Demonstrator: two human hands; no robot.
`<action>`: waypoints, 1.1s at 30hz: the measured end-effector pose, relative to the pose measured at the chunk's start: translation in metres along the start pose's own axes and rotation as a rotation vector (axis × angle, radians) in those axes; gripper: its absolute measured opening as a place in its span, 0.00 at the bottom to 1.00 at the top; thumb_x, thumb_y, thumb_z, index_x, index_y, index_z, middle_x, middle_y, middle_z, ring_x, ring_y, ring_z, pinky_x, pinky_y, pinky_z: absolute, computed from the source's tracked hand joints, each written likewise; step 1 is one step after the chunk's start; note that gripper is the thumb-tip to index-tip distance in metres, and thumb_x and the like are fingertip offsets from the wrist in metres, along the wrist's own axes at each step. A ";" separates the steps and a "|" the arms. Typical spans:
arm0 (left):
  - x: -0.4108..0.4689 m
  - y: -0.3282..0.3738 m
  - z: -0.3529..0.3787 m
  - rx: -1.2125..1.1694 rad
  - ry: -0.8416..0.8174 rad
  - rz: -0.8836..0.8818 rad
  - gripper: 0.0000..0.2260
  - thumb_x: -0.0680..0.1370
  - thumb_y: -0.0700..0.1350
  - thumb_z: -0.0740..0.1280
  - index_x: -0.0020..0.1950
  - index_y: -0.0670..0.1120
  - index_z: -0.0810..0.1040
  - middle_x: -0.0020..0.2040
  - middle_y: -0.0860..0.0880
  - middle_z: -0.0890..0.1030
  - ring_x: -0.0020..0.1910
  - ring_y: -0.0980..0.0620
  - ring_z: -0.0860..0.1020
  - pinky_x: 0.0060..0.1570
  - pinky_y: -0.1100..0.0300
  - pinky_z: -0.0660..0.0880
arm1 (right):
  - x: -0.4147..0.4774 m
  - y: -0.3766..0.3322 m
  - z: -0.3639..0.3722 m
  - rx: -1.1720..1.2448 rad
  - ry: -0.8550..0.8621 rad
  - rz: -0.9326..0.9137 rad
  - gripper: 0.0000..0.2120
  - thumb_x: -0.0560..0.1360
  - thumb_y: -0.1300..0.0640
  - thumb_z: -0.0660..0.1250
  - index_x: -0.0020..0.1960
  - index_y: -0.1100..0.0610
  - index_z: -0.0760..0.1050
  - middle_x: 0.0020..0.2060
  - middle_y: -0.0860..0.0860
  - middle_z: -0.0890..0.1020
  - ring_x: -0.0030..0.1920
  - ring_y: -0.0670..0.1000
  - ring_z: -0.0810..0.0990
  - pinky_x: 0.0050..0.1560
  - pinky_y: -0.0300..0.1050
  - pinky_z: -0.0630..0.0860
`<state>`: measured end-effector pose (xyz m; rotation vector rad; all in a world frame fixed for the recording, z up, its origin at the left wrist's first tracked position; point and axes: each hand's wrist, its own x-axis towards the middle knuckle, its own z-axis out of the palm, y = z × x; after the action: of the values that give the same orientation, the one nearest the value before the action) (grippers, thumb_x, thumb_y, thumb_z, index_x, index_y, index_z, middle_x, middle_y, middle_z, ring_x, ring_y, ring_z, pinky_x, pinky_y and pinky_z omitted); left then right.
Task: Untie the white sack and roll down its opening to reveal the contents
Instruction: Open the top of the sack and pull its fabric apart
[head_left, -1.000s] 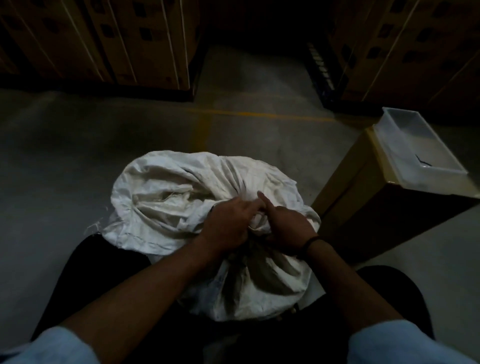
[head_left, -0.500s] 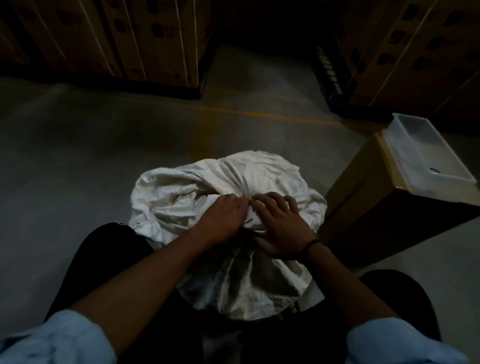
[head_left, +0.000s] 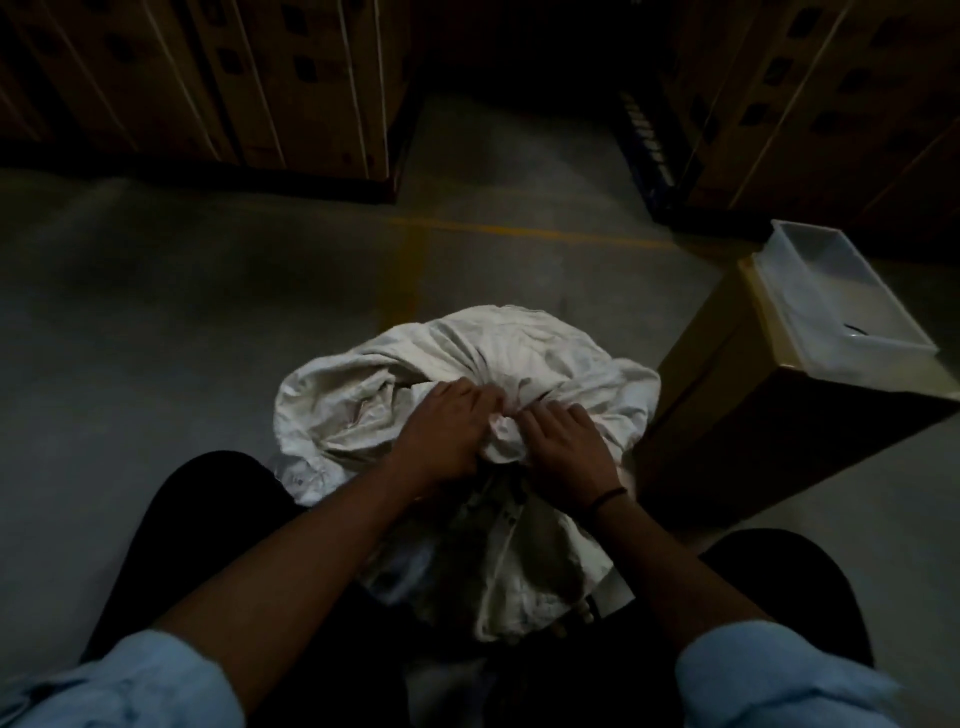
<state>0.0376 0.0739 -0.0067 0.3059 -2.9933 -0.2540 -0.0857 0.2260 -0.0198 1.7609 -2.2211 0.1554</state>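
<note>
While left hand (head_left: 451, 426) and right hand (head_left: 563, 451) pinch white sack (head_left: 571, 364) knot, bare floor (head_left: 156, 312) around

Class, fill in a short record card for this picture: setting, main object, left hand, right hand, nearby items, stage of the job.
setting: dim concrete floor between stacked cardboard boxes
main object: white sack, mouth bunched shut
left hand: gripping the gathered neck
right hand: pinching the same bunch, dark wristband on wrist
nearby items: clear plastic bin on a tall carton, right of sack
stage: not yet opened; contents hidden
</note>
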 end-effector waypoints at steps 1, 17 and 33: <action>0.001 -0.005 -0.004 -0.015 -0.013 -0.032 0.27 0.67 0.54 0.68 0.66 0.51 0.68 0.58 0.48 0.77 0.59 0.45 0.73 0.58 0.50 0.66 | -0.001 -0.003 0.000 -0.029 0.095 -0.043 0.17 0.71 0.49 0.69 0.55 0.58 0.75 0.45 0.55 0.78 0.45 0.58 0.74 0.44 0.52 0.68; 0.002 -0.021 -0.010 0.087 -0.019 0.053 0.20 0.71 0.53 0.68 0.61 0.51 0.77 0.51 0.46 0.83 0.51 0.43 0.81 0.54 0.51 0.74 | -0.001 0.017 -0.029 0.306 -0.209 -0.002 0.59 0.58 0.33 0.72 0.78 0.58 0.51 0.76 0.56 0.55 0.76 0.56 0.52 0.76 0.51 0.52; 0.005 -0.021 -0.014 -0.102 -0.025 -0.126 0.34 0.70 0.60 0.70 0.71 0.52 0.59 0.61 0.45 0.78 0.58 0.45 0.78 0.55 0.51 0.76 | 0.018 -0.004 -0.008 -0.017 0.348 0.052 0.10 0.78 0.58 0.58 0.56 0.58 0.74 0.56 0.55 0.82 0.44 0.56 0.83 0.28 0.45 0.76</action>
<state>0.0383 0.0500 0.0037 0.4842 -2.9764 -0.4248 -0.0840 0.2105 -0.0072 1.5322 -2.0096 0.4191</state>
